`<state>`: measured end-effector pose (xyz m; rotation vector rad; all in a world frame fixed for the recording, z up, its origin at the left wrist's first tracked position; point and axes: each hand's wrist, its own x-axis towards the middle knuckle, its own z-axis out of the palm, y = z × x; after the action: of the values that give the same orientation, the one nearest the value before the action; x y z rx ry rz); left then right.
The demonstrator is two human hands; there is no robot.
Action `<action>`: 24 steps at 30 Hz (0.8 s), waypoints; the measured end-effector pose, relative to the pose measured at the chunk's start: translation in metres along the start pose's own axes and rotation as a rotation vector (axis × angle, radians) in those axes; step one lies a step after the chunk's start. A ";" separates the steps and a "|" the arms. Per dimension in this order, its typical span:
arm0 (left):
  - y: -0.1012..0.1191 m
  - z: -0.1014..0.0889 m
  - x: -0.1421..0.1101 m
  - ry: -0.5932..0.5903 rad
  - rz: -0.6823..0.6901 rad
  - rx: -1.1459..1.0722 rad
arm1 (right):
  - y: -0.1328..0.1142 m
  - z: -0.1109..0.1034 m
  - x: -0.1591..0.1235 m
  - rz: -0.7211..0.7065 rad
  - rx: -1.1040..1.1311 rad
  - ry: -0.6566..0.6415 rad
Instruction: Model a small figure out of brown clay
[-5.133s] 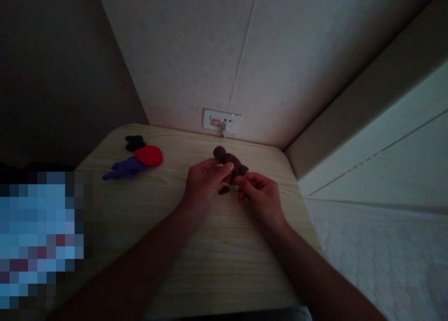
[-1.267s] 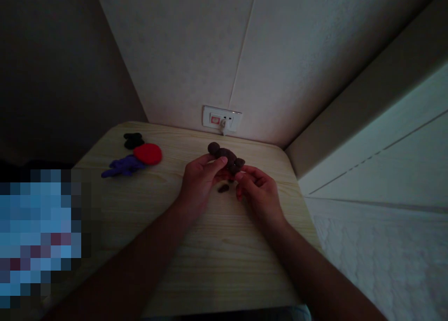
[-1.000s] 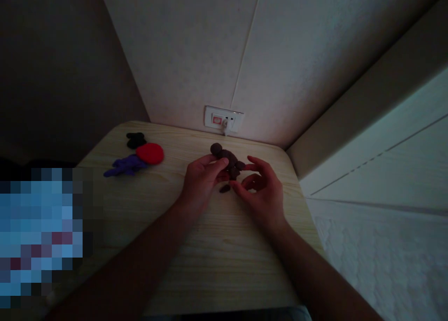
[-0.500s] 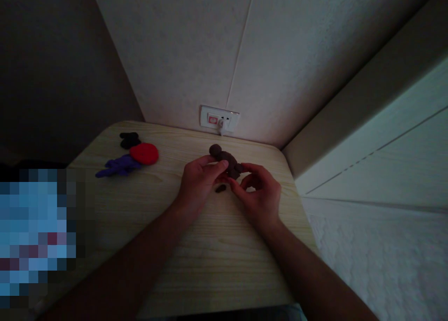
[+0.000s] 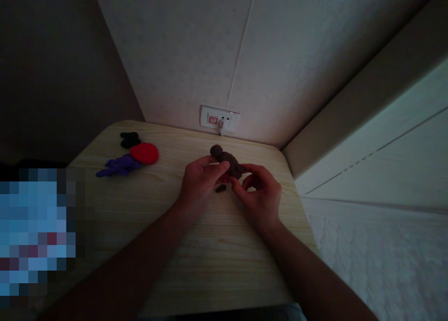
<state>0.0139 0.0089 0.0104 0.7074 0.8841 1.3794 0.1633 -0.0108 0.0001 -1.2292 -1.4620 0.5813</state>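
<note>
A brown modelling-clay figure (image 5: 229,160) with a round ball at its upper left end is held above the table. My left hand (image 5: 199,181) is closed around its body, thumb lying across the front. At the figure's lower right end, my right hand (image 5: 261,188) pinches it between thumb and fingertips. Just below the figure, a small dark brown piece of clay (image 5: 220,189) rests on the wood. Over to the left lie a flat red clay piece (image 5: 144,153), a purple clay lump (image 5: 119,165) and a black clay lump (image 5: 129,139), touching or nearly touching one another.
The light wooden table (image 5: 210,265) stands against a papered wall with a socket plate (image 5: 220,118) and a plug in it. A pale cabinet or panel (image 5: 378,162) borders the right side. A blurred blue patch (image 5: 31,227) covers the lower left.
Almost nothing differs. The brown figure has shifted very slightly to the right in my hands, and both hands keep their hold.
</note>
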 end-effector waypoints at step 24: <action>0.003 0.002 0.000 -0.035 -0.021 -0.007 | 0.003 -0.001 -0.001 -0.052 0.031 0.007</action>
<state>0.0137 0.0094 0.0138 0.7137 0.8565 1.3468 0.1650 -0.0107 -0.0022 -1.1647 -1.4691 0.5620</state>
